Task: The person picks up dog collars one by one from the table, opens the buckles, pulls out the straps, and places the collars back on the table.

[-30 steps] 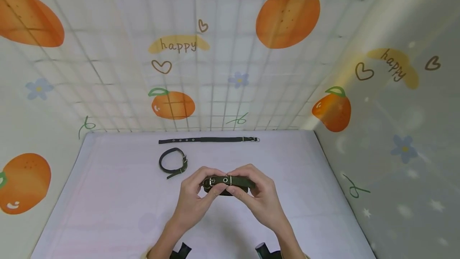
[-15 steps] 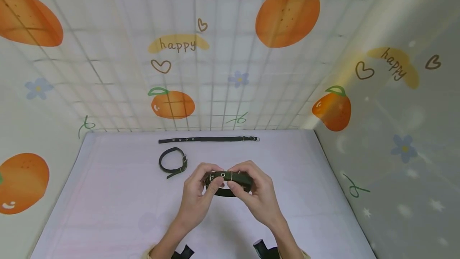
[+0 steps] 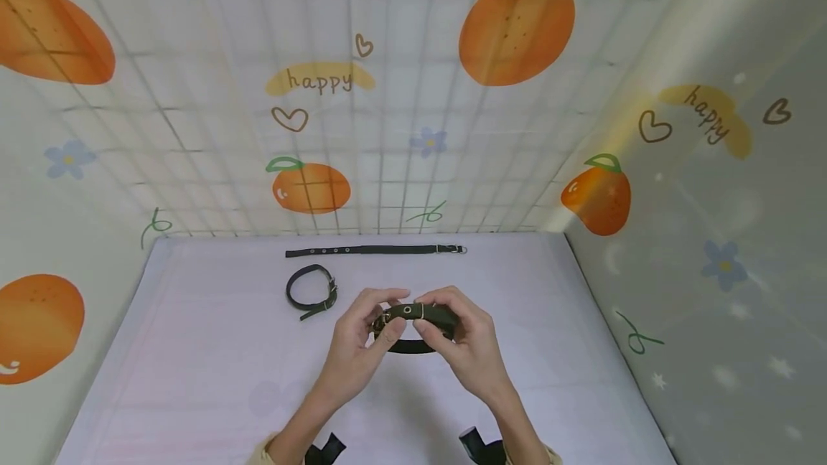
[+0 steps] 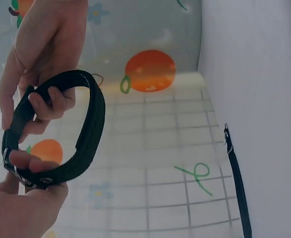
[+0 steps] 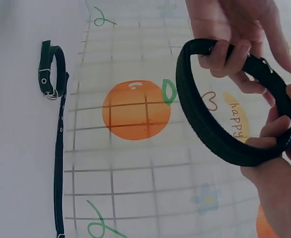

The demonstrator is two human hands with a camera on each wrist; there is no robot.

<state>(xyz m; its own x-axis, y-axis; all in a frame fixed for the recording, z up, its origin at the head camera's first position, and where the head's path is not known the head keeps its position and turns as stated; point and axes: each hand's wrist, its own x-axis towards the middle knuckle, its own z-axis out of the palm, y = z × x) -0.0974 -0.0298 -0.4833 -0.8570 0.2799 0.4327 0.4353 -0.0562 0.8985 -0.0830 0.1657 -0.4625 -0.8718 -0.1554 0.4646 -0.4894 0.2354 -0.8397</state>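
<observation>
A dark green pet collar [image 3: 411, 346] with a metal buckle, keeper and eyelets is fastened into a loop, and both hands hold it up over the table. My left hand [image 3: 354, 343] grips the buckle end, its thumb on the strap and its index finger stretched out above it. Beside the metal keeper, my right hand [image 3: 472, 350] pinches the strap between thumb and fingers. In the left wrist view, the collar [image 4: 98, 124] shows as a wide loop with fingers curled through it. The buckle is partly hidden by the left hand in the head view.
A second collar [image 3: 291, 293], buckled into a ring, lies on the white table [image 3: 207, 364] behind my left hand. Farther back, a third collar [image 3: 394, 250] is laid out straight. Patterned curtains [image 3: 220, 163] with orange fruit prints enclose the table's back and sides.
The held collar has tilted, so its loop shows wider between the hands. Both hands have shifted slightly up and right, and the left index finger has lifted off the strap.
</observation>
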